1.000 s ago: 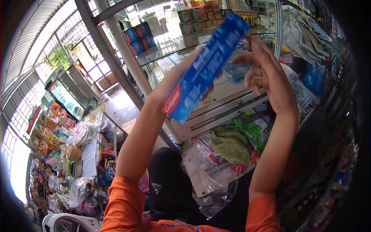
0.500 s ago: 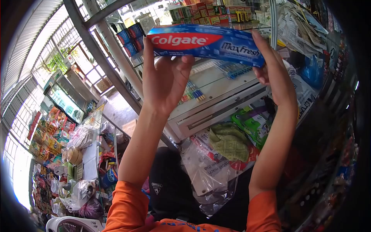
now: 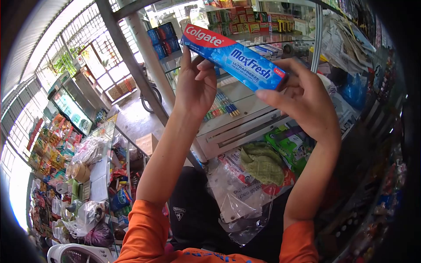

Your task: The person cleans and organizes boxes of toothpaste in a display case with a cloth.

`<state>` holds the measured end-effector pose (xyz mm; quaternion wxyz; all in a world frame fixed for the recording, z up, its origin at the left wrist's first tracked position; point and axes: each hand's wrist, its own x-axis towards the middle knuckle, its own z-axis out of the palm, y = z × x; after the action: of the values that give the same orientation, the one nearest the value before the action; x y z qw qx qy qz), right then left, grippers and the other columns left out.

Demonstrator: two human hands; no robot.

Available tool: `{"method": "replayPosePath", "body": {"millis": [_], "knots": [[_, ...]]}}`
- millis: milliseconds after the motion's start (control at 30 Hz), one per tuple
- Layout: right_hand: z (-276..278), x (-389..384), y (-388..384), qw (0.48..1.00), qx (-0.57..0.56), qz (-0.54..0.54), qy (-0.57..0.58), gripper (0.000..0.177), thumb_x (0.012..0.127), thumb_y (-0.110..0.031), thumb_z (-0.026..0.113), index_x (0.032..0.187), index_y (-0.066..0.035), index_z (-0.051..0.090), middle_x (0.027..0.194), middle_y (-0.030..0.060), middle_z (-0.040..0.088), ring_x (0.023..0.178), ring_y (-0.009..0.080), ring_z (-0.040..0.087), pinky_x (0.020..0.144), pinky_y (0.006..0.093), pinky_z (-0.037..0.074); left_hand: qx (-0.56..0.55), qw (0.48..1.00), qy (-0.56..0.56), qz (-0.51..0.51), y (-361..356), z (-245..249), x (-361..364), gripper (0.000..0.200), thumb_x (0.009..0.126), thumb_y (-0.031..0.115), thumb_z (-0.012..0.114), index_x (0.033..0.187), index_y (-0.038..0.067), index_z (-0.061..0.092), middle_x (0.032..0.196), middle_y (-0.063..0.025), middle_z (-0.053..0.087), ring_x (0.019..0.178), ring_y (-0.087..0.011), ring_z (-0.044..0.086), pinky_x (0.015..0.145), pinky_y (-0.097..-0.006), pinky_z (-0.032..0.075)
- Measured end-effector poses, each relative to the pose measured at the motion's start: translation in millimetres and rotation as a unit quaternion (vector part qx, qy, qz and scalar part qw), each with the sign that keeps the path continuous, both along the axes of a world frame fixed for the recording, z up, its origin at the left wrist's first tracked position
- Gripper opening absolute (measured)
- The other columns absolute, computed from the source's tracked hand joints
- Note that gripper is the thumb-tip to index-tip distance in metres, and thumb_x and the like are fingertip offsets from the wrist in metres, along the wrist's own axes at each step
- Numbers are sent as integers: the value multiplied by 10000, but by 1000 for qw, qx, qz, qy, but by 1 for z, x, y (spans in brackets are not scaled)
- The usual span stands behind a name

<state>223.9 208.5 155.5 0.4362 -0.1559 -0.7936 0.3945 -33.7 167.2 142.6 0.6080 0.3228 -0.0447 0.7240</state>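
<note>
A blue and red Colgate MaxFresh toothpaste box (image 3: pixel 232 58) is held up in front of the glass cabinet, its printed front towards me and its right end tilted down. My left hand (image 3: pixel 197 83) supports the box at its left end, with the index finger against the edge and the other fingers curled below. At the lower right end, my right hand (image 3: pixel 302 94) grips the box between thumb and fingers. Behind the box, small coloured tubes or sticks (image 3: pixel 223 107) lie on a cabinet shelf.
The glass cabinet holds stacked small boxes (image 3: pixel 250 22) and dark blue packs (image 3: pixel 163 40). A green cloth (image 3: pixel 263 162), a green packet (image 3: pixel 289 147) and clear plastic (image 3: pixel 241 210) lie below my arms. Left are a crowded glass counter (image 3: pixel 103 136) and a white fan (image 3: pixel 79 254).
The toothpaste box has turned from nearly level to slanting down to the right, showing its broad front. My right hand has moved lower, with thumb and fingers now around that end.
</note>
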Motion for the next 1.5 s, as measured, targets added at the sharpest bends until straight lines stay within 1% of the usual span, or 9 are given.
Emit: {"method": "replayPosePath", "body": {"millis": [67, 200, 300, 533, 633, 733, 833, 967, 1500], "knots": [[5, -13, -8, 999, -30, 16, 24, 491, 875, -226, 831, 1225, 44, 619, 901, 51, 717, 741, 72, 649, 641, 228, 510, -86, 975, 58, 198, -10, 7, 15, 471, 1110, 412, 484, 1282, -22, 546, 1046, -125, 610, 745, -114, 561, 578, -167, 522], [5, -56, -22, 990, -66, -5, 123, 460, 900, -224, 806, 1224, 46, 622, 945, 61, 706, 758, 82, 652, 682, 225, 533, -64, 932, 260, 245, -32, -6, 22, 732, 1066, 528, 519, 1541, 0, 344, 1524, -162, 464, 769, -181, 644, 605, -306, 542], [18, -83, -21, 989, -27, -62, 135, 447, 908, -231, 799, 1213, 49, 630, 950, 49, 707, 756, 87, 655, 711, 232, 534, -33, 928, 290, 232, -60, -17, 24, 828, 1062, 456, 544, 1628, -22, 174, 1633, -187, 339, 726, -201, 641, 569, -337, 536], [71, -167, -10, 985, 126, -106, 52, 492, 886, -300, 813, 1185, 57, 654, 853, 51, 700, 699, 83, 648, 676, 234, 534, -19, 947, 252, 199, -95, -52, 22, 621, 1090, 344, 509, 1598, 48, 309, 1599, -116, 405, 755, -157, 641, 629, -319, 557], [85, -199, 3, 977, 173, -117, 38, 475, 887, -301, 798, 1169, 58, 669, 832, 60, 701, 686, 97, 647, 666, 242, 531, -5, 959, 235, 158, -103, -63, 10, 584, 1098, 317, 495, 1592, 53, 329, 1315, -114, 534, 760, -145, 638, 662, -314, 557], [103, -219, 24, 973, 191, -132, 6, 421, 912, -262, 758, 1193, 41, 682, 873, 55, 713, 729, 103, 659, 712, 260, 538, 1, 962, 227, 154, -109, -76, -7, 569, 1101, 303, 478, 1587, 44, 334, 1223, -107, 537, 765, -143, 636, 658, -315, 556], [104, -241, 27, 987, 97, -104, 67, 295, 977, -189, 679, 1207, -6, 700, 1012, 34, 722, 976, 147, 682, 901, 295, 523, 0, 967, 207, 152, -113, -78, -13, 539, 1102, 282, 462, 1563, 23, 360, 1327, -122, 529, 762, -143, 635, 648, -307, 556], [96, -265, 51, 975, -129, -39, 174, 318, 1021, -290, 650, 1213, -43, 705, 1030, 40, 725, 970, 158, 672, 890, 303, 525, 21, 970, 181, 163, -113, -79, -18, 487, 1100, 274, 464, 1503, 4, 423, 1499, -146, 467, 753, -143, 634, 628, -288, 553], [89, -306, -9, 972, 203, -67, 99, 453, 1064, -382, 521, 1252, -5, 685, 1151, 139, 708, 1076, 243, 668, 950, 375, 509, 18, 976, 179, 121, -102, -93, -31, 403, 1098, 265, 467, 1380, -14, 539, 1455, -159, 533, 691, -106, 619, 606, -257, 537]]}}
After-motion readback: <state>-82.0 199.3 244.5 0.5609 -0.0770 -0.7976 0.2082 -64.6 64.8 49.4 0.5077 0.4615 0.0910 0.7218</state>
